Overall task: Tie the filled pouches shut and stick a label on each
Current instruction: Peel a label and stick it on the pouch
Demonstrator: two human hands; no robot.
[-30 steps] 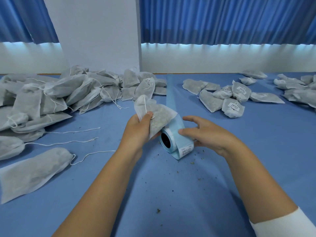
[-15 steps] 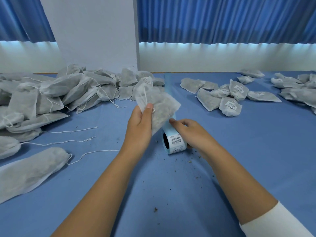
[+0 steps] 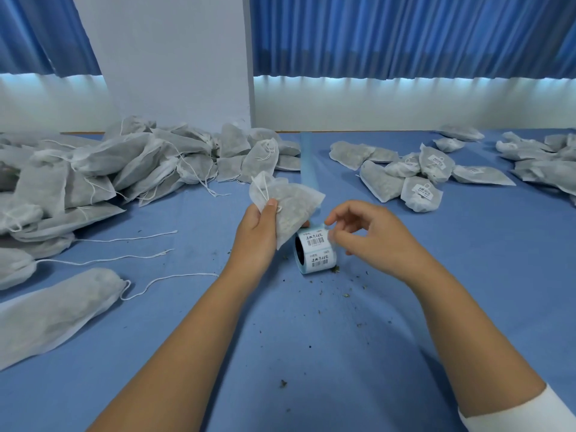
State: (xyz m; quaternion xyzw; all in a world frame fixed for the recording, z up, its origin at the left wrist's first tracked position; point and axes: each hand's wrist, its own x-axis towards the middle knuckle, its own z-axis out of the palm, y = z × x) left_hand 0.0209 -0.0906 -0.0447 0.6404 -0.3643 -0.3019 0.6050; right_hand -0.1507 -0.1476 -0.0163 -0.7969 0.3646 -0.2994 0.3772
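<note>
Between the hands, a label roll (image 3: 315, 258) lies on the blue table (image 3: 311, 353). Right hand (image 3: 378, 236): thumb and forefinger pinch the edge of the top label (image 3: 315, 239). Left hand (image 3: 257, 233): grips a filled pouch (image 3: 290, 207) just above the roll. Beyond the right hand, labelled pouches (image 3: 420, 188); left of the left hand, an unlabelled heap (image 3: 124, 169).

label roll (image 3: 318, 257) partly behind pouch (image 3: 290, 207), print (image 3: 315, 240) illegible, right grip (image 3: 371, 235) blurred

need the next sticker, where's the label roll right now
In the head view the label roll sits centre on the blue table, just below the pouch the left hand holds, with fingers of the right hand at its upper right edge.
</note>
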